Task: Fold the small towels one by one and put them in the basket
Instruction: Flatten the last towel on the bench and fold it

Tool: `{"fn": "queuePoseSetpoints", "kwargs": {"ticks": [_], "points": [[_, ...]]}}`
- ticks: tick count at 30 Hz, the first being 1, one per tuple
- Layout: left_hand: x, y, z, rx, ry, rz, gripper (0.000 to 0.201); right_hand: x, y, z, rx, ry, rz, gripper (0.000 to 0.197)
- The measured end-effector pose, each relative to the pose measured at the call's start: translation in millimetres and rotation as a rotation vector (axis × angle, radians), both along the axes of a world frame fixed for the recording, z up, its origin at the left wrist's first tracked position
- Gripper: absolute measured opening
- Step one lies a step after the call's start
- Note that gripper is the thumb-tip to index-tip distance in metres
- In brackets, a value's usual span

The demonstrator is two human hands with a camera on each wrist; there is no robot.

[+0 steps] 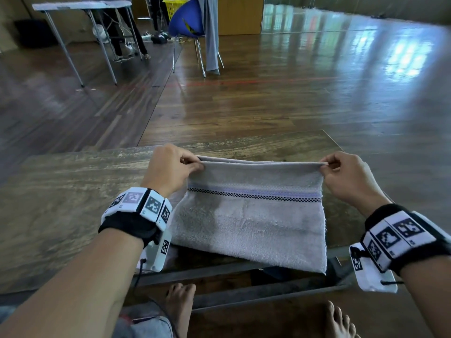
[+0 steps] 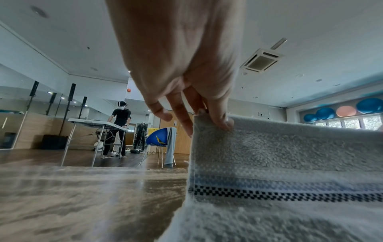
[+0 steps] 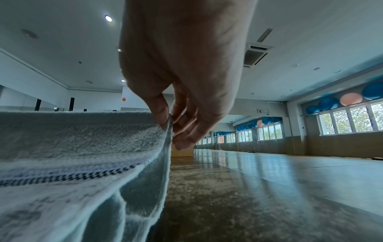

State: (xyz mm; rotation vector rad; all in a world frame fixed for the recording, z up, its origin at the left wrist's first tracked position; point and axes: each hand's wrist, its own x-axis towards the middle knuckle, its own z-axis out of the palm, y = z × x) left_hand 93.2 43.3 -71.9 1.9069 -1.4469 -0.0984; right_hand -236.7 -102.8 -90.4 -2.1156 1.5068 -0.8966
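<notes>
**Far Edge Lifted, Fold Under Way**

On the worn wooden bench [image 1: 73,191] a grey towel [image 1: 251,225] lies with its near edge hanging just over the front rim, while its far edge is raised off the wood. The left hand [image 1: 168,169] pinches the far left corner between thumb and fingertips, and the right hand [image 1: 346,176] pinches the far right corner the same way, so the raised hem runs taut and nearly straight between them. From the left wrist view the thumb presses the cloth from the front with a finger behind it; the other fingers [image 2: 163,113] hang loose and hold nothing.

My guess is that the raised half is meant to come toward the person, laying the far edge on the near one. To do it well, both corners should travel together at one height, so the checked stripe [image 1: 253,195] stays square and the sides match. Keeping a light stretch between the hands stops the middle from sagging and bunching (terry cloth like this creases readily). The near edge overhangs the bench, so I would land the hem a touch short of the rim, or the weight may drag the towel off.

I cannot see the task's basket near the bench.
</notes>
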Motion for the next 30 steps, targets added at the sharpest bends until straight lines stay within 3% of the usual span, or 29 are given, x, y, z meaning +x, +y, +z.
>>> {"fn": "queuePoseSetpoints", "kwargs": {"ticks": [6, 16, 24, 26, 30], "points": [[-4.9, 0.6, 4.8, -0.019, -0.120, 0.002, 0.019, -0.6, -1.2, 3.6, -0.039, -0.006, -0.036, 0.014], [-5.0, 2.0, 7.9, 0.043, -0.169, -0.065, 0.008, -4.4, -2.4, -0.8, 0.096, 0.053, -0.010, 0.013], [-4.4, 0.1, 7.1, 0.140, -0.168, 0.038, 0.011, -4.1, -7.4, -3.1, 0.200, 0.066, -0.076, 0.011], [-7.7, -2.3, 7.6, 0.162, -0.124, 0.068, 0.015, 0.2, -10.7, -4.1, 0.293, -0.018, -0.080, 0.011], [-18.4, -10.3, 19.2, -0.012, 0.181, 0.114, 0.018, 16.6, -18.3, 10.1, 0.405, -0.485, -0.037, 0.014]]}}
